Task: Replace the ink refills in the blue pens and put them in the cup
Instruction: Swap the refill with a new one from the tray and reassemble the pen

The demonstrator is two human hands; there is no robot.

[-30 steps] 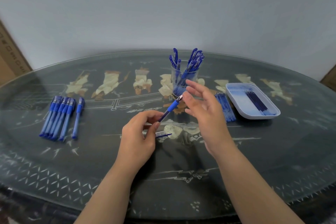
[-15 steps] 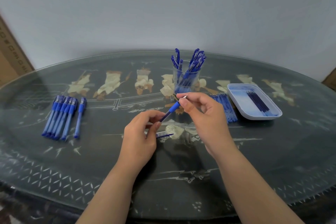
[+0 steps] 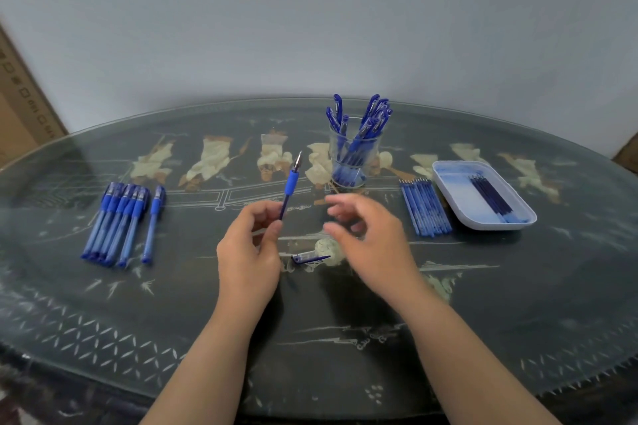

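Pale grey wall fills the background behind a dark oval table [image 3: 345,321] with a glass top and pale inlaid figures. A cardboard box [image 3: 17,107] stands at the far left edge.

Near the middle, the left hand [image 3: 248,252] pinches the lower barrel of a blue pen [image 3: 291,183] between thumb and fingers. The pen is held above the table, nearly upright and leaning slightly right, with its metal tip pointing up and away. It has no cap on.

The right hand [image 3: 376,238] hovers just to the right of it, apart from the pen. Its fingers are loosely bent and spread and nothing shows between them. This hand is blurred, so finer detail cannot be told.

A pen cap [image 3: 309,258] lies flat on the table, between the two hands and slightly nearer.

Farther back, right of centre, stands a clear cup [image 3: 355,162] holding a bunch of capped blue pens [image 3: 374,114] that lean outward over its rim.

On the left, a row of blue pens [image 3: 115,224] lies side by side, touching. One single pen [image 3: 153,224] lies just beside the row on its right.

To the right, a row of blue refills [image 3: 426,209] lies on the table just beside a white rectangular tray [image 3: 459,183]. A few dark refills [image 3: 490,198] lie in the tray, toward its right side.
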